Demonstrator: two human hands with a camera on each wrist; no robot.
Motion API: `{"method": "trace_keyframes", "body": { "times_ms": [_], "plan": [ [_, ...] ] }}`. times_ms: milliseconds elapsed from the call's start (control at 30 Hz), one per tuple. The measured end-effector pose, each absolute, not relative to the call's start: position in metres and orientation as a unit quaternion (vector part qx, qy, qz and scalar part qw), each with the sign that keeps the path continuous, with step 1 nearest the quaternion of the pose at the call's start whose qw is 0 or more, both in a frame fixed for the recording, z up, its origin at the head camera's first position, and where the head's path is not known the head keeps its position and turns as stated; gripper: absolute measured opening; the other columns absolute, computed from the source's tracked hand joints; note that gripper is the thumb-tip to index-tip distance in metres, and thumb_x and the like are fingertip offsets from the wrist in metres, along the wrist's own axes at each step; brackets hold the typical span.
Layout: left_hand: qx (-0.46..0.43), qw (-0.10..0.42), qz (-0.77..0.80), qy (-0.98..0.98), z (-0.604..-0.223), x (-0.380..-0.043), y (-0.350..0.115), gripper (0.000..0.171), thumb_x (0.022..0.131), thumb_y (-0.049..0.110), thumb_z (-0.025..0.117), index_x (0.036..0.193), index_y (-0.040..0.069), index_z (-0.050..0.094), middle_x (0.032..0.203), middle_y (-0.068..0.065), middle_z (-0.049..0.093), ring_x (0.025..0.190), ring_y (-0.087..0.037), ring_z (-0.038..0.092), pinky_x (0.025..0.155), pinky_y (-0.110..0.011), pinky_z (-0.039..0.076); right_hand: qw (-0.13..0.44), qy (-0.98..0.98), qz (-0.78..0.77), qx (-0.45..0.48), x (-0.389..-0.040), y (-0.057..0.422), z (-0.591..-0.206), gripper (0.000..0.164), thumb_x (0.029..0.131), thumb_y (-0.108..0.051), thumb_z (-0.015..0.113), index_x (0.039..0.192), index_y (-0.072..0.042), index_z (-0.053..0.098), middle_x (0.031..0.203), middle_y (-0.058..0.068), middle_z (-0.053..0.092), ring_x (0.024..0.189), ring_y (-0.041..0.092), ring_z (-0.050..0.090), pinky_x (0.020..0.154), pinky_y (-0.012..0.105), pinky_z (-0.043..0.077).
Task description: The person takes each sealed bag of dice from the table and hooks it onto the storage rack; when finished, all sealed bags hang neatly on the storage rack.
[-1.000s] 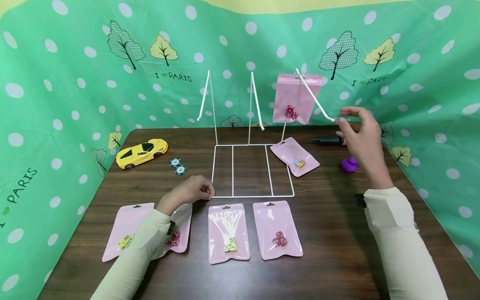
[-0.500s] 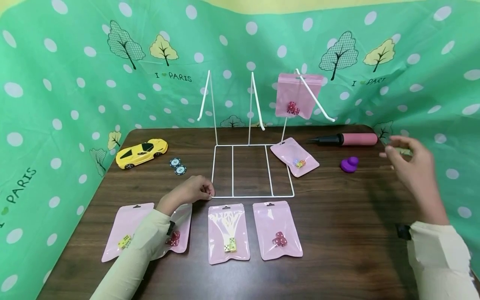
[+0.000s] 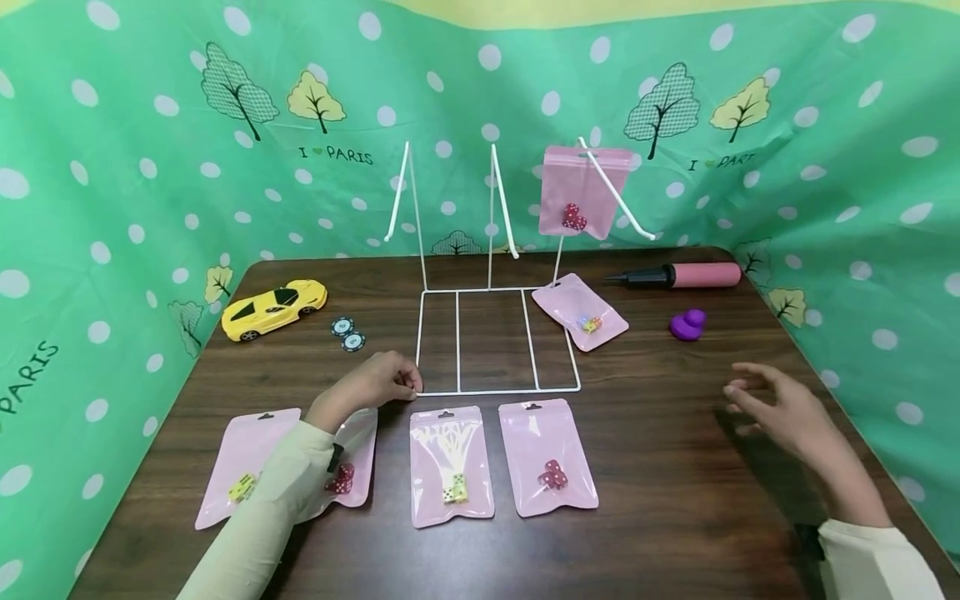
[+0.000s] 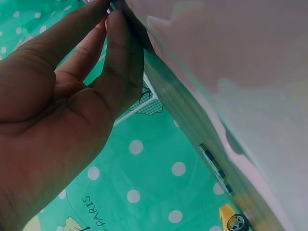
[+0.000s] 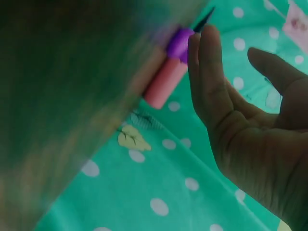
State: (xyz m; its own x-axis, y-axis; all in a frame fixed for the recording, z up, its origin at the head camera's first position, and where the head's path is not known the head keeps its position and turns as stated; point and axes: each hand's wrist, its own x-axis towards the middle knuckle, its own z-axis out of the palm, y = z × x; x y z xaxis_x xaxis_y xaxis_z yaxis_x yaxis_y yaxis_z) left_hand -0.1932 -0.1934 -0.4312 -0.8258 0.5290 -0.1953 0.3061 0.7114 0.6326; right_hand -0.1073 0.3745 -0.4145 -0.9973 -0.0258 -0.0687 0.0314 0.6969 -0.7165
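Note:
In the head view my left hand pinches the front left corner of a white wire display rack with three hooks. My right hand is over the right side of the table, fingers loosely bent and nothing in them; the right wrist view shows thumb and fingers apart. From the rack's right hook hangs a pink zip bag of red dice. Another pink bag, holding coloured dice, lies over the right side of the rack's base. Several more bags of dice, including one with yellow dice, lie in front; my left forearm partly covers two.
A yellow toy car and two poker chips are left of the rack. Behind on the right lie a pink and black hand pump and a purple rubber duck. Green polka-dot cloth walls the table's back and sides.
My right hand has left the tip of the right hook, swung out right, then come down toward the table. The hanging bag has shifted slightly on its hook. My left hand keeps its place.

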Motion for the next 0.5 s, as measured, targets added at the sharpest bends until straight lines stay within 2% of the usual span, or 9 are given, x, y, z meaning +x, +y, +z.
{"method": "trace_keyframes", "body": {
  "times_ms": [100, 233, 333, 500],
  "plan": [
    [0.232, 0.183, 0.299, 0.907, -0.432, -0.192, -0.195, 0.016, 0.094, -0.003, 0.078, 0.085, 0.010, 0.073, 0.082, 0.001, 0.067, 0.078, -0.012, 0.059, 0.074, -0.030, 0.052, 0.080, 0.915, -0.396, -0.005, -0.101, 0.361, -0.419, 0.055, 0.115, -0.013, 0.055, 0.154, 0.020, 0.033, 0.128, 0.042, 0.057, 0.087, 0.013, 0.074, 0.068, 0.038, 0.064],
    [0.234, 0.183, 0.296, 0.908, -0.432, -0.192, -0.195, 0.015, 0.094, -0.003, 0.078, 0.086, 0.009, 0.074, 0.082, 0.001, 0.068, 0.078, -0.012, 0.059, 0.074, -0.030, 0.052, 0.113, 0.906, -0.408, -0.018, -0.094, 0.341, -0.423, 0.053, 0.113, -0.009, 0.058, 0.153, 0.018, 0.035, 0.127, 0.039, 0.058, 0.093, 0.035, 0.076, 0.069, 0.039, 0.065],
    [0.235, 0.182, 0.295, 0.908, -0.433, -0.193, -0.195, 0.013, 0.094, -0.002, 0.078, 0.086, 0.008, 0.075, 0.082, 0.002, 0.068, 0.078, -0.011, 0.059, 0.074, -0.029, 0.052, 0.123, 0.895, -0.427, -0.026, -0.091, 0.325, -0.425, 0.051, 0.110, -0.006, 0.062, 0.150, 0.017, 0.039, 0.125, 0.036, 0.060, 0.093, 0.036, 0.075, 0.069, 0.038, 0.065],
    [0.241, 0.180, 0.295, 0.907, -0.429, -0.192, -0.194, 0.012, 0.094, -0.003, 0.077, 0.087, 0.006, 0.074, 0.083, 0.000, 0.068, 0.079, -0.012, 0.059, 0.074, -0.030, 0.052, 0.130, 0.881, -0.453, -0.042, -0.085, 0.301, -0.428, 0.050, 0.105, -0.003, 0.069, 0.146, 0.014, 0.045, 0.120, 0.030, 0.063, 0.084, 0.024, 0.074, 0.067, 0.037, 0.064]
  ]
}}
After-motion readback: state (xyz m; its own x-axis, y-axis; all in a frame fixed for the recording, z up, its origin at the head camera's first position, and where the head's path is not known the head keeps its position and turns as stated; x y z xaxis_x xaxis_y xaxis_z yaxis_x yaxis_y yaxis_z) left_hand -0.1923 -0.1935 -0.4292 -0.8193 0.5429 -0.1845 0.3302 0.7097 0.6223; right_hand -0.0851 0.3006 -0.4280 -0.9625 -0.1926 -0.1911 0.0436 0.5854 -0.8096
